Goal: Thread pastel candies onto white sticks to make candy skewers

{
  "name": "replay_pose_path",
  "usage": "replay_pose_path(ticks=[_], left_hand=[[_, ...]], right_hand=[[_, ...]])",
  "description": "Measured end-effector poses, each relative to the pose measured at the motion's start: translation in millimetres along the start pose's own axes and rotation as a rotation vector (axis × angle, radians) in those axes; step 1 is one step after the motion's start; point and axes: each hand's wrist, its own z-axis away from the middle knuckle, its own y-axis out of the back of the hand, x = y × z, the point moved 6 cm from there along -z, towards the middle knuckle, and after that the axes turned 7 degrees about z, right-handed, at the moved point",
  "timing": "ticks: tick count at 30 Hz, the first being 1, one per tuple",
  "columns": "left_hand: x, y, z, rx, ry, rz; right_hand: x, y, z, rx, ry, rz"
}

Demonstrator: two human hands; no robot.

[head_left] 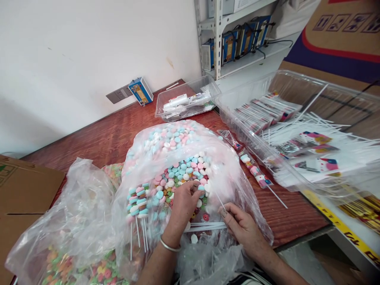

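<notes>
My left hand [184,201], wearing a bangle, reaches into an open clear plastic bag [237,178] of pastel tablet candies [181,171]. Its thumb and forefinger are closed around a pale blue candy [201,188] in the heap. Lower right, my right hand [240,222] pinches a thin white stick [220,199] that points up toward the candies. More white sticks [204,226] lie across the bag beside this hand. At the left, several finished candy skewers [137,201] rest on the plastic with their sticks toward me. Small ring candies [206,217] show among the tablets.
Another plastic bag [89,194] with ring candies lies left, near a cardboard box [26,186]. A large clear bin [249,134] at right holds sticks and printed wrappers. A wrapped candy skewer [255,170] lies beside it. Behind stands a smaller clear tray [185,113].
</notes>
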Motion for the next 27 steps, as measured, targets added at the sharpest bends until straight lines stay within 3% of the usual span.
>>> replay_pose_path(ticks=[5,8,12,18,21,24,27], left_hand=[[10,-0.4,12,0.077,-0.125,-0.039],[5,-1.0,21,0.067,-0.009,0.299],[6,-13.4,35,-0.136,0.184,0.906],[8,-14.9,49,-0.169,0.221,1.141],[4,-12.4,50,-0.105,0.215,1.120],[-2,-3.0,47,0.049,0.212,1.078],[-7,8.7,42,0.184,0.201,1.029]], right_hand=[[-5,1,0,-0.006,-0.038,-0.038],[-23,6,-2,0.022,-0.008,-0.038],[-53,3,-11,0.023,0.149,-0.023],[-65,-13,-20,0.016,0.268,0.050],[-69,-12,-17,0.037,0.275,0.138],[-71,-8,-7,0.037,0.238,0.338],[-69,-13,9,-0.114,0.230,0.529]])
